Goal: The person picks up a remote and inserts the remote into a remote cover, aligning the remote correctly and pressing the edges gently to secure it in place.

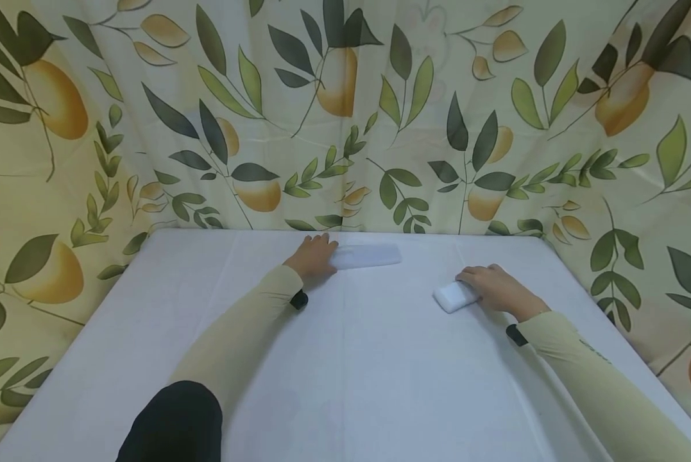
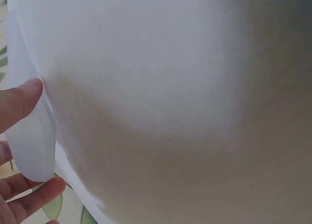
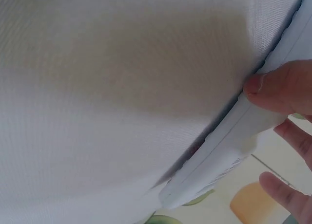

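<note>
Leaf-and-fruit fabric (image 1: 400, 186) is hanging behind and beside a white-covered bench (image 1: 345, 366). Near its far edge, a translucent strip (image 1: 371, 256) is lying with its long axis running left to right, almost parallel to that edge. It is extending rightward from the left hand (image 1: 313, 260), the nearer of the two, whose thumb and fingers are closing around its left end. A white packet (image 1: 452, 297) is sitting apart from the strip, to its right and closer to the person; its long axis seems to be slanting from near left to far right, partly covered. The right hand (image 1: 501, 290) is gripping it, thumb along one edge, fingers behind. Both arms are reaching forward, the left slanting inward to the right, the right slanting inward to the left.
</note>
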Motion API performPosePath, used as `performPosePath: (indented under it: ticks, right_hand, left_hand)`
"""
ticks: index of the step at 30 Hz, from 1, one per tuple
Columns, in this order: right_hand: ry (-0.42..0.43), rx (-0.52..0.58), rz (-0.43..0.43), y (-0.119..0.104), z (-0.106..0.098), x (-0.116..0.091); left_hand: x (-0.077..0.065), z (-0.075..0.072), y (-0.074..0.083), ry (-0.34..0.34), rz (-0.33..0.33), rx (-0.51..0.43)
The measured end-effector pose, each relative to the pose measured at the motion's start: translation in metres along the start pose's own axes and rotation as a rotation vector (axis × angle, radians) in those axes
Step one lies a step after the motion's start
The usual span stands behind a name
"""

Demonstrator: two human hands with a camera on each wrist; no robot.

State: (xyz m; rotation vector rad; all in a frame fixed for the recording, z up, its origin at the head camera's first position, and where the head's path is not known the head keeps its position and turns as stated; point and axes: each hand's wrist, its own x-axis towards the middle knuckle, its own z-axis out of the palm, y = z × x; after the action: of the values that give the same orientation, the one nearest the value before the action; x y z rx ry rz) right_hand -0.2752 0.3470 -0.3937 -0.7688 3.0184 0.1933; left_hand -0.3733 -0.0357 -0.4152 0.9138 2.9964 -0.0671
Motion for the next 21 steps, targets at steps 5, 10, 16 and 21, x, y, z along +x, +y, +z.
performPosePath:
  ticks: [5,10,16,21]
  right_hand:
    - [0.021,-0.028,-0.038,-0.001,-0.001,0.002]
    - [0.04,-0.039,-0.072,-0.005,-0.003,0.003]
    - [0.031,-0.039,-0.094,-0.011,-0.004,0.003]
    - [0.038,-0.067,-0.135,-0.011,0.0,-0.001]
  left_hand:
    - [-0.008,-0.005,0.005,-0.007,0.023,0.01]
    - [-0.015,-0.005,0.011,-0.037,0.022,-0.007]
    - [-0.024,-0.005,0.021,-0.051,0.013,-0.032]
    - [-0.028,-0.004,0.027,-0.093,-0.006,-0.039]
